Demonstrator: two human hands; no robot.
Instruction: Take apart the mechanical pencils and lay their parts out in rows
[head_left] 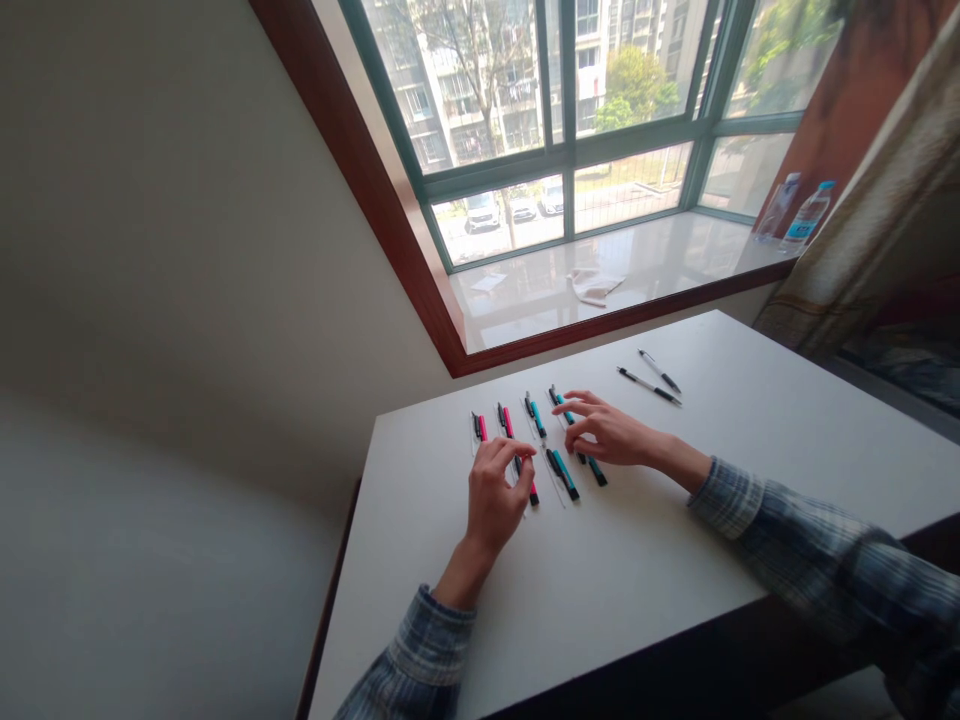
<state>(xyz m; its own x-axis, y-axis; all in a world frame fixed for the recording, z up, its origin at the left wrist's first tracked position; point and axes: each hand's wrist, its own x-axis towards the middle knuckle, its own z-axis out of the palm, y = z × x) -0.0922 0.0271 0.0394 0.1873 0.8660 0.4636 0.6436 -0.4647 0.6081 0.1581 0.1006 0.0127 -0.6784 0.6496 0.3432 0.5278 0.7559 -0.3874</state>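
Note:
Several small sets of pens and slim coloured cases lie in two rows on the white table. My left hand [499, 495] is over the pink ones at the near left, thumb and index finger brought together; whatever is between them is too small to make out. Just beyond it lie a pink case with a black pen [505, 420] and another pink one [482, 427]. A teal one [535, 414] and a nearer teal one [562, 474] lie between my hands. My right hand [606, 430], fingers apart, hovers at the right-hand teal ones [596, 471], partly covering them.
Two pens [649, 385] lie farther right on the white table [720, 400]. Behind it, a windowsill [517, 315] holds a cloth [595, 287] and clear bottles [808, 218]. A curtain [862, 200] hangs at the right; a wall stands left.

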